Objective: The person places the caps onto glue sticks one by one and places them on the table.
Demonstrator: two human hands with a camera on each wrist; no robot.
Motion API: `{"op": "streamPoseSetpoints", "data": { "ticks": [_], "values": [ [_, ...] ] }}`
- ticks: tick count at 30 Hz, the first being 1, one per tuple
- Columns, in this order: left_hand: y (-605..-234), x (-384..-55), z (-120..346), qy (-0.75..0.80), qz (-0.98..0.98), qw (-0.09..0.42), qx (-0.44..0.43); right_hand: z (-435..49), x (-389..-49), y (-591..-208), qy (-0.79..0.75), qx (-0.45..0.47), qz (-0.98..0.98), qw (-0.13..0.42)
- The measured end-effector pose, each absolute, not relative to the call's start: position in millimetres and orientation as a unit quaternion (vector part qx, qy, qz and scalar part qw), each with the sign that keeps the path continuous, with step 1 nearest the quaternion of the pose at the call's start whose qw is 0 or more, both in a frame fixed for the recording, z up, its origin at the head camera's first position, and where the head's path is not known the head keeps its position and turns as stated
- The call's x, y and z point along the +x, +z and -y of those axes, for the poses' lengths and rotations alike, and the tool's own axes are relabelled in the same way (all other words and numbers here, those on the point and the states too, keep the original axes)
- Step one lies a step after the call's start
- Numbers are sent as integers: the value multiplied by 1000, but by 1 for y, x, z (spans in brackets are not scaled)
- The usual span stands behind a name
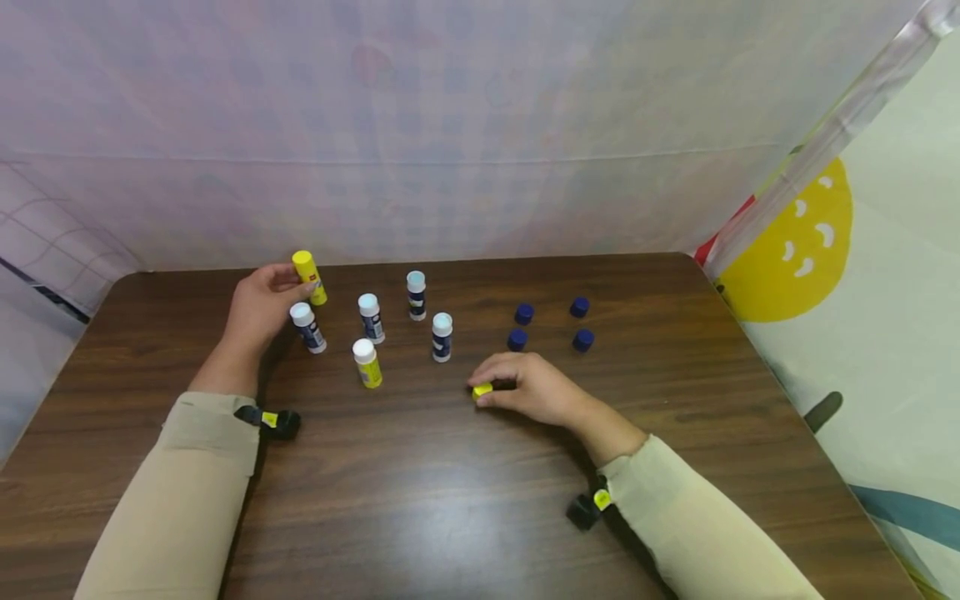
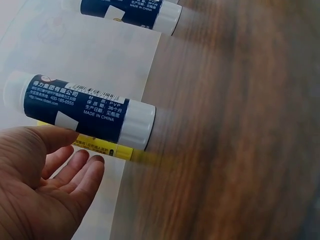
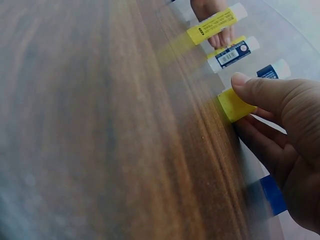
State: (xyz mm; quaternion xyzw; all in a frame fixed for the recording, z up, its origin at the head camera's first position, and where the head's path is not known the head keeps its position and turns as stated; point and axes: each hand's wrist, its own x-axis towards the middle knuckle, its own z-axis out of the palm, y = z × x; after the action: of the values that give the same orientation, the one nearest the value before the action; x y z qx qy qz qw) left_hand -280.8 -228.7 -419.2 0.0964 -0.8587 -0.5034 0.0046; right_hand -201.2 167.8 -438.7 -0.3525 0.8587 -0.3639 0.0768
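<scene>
At the far left my left hand (image 1: 258,304) pinches a yellow glue stick (image 1: 311,277) with a yellow cap, thumb on its near side. In the left wrist view a navy glue stick (image 2: 80,107) partly hides it. My right hand (image 1: 536,387) holds a small yellow cap (image 1: 482,390) between thumb and fingers, low over the table; the right wrist view also shows this yellow cap (image 3: 235,106). An uncapped yellow glue stick (image 1: 367,364) with a white top stands between the hands.
Several uncapped navy glue sticks stand around: one (image 1: 307,327) beside my left hand, others (image 1: 371,318) farther right. Several dark blue caps (image 1: 524,314) lie beyond my right hand. The brown wooden table (image 1: 360,500) meets a pale curtain (image 1: 420,192) at its back edge.
</scene>
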Motion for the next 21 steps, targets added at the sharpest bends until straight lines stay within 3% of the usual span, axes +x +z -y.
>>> {"op": "streamPoseSetpoints", "data": {
  "ticks": [21],
  "values": [
    [-415,-269,229,-497,861,20,104,-167,-201,-440,-365,-352,-859,67]
  ]
}}
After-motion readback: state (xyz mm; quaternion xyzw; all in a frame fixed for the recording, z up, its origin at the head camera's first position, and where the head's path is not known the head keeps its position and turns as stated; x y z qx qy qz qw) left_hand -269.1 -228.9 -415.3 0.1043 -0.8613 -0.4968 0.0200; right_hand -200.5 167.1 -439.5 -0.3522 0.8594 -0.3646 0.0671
